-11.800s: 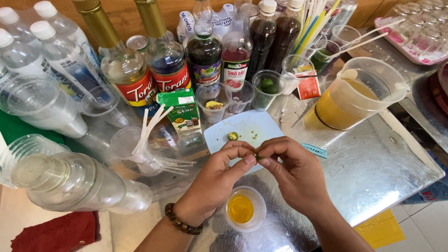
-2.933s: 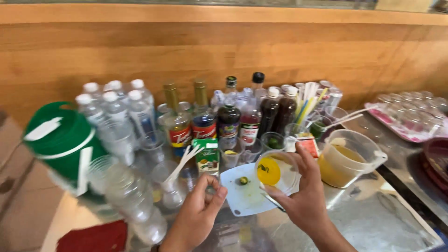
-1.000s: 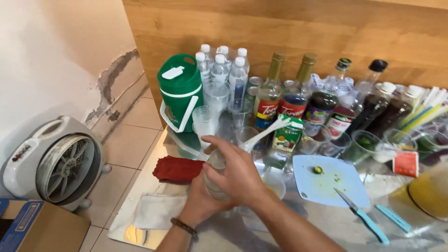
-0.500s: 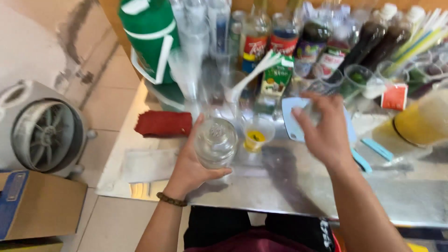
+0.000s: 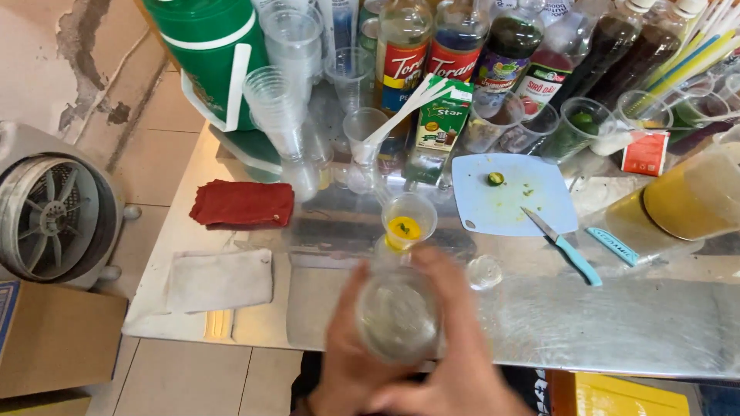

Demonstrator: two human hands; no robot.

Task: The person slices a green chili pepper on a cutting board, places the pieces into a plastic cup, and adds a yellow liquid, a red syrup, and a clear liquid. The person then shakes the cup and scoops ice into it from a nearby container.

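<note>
Clear plastic is gripped from both sides: a clear plastic cup (image 5: pixel 398 314) is clasped between the left hand (image 5: pixel 347 362) and the right hand (image 5: pixel 455 362), fingers curled round its wall. The mouth is turned up toward the camera, the long axis roughly upright. Just beyond the fingertips stands a small cup of yellow juice (image 5: pixel 407 222); it could be knocked over by a forward swing.
</note>
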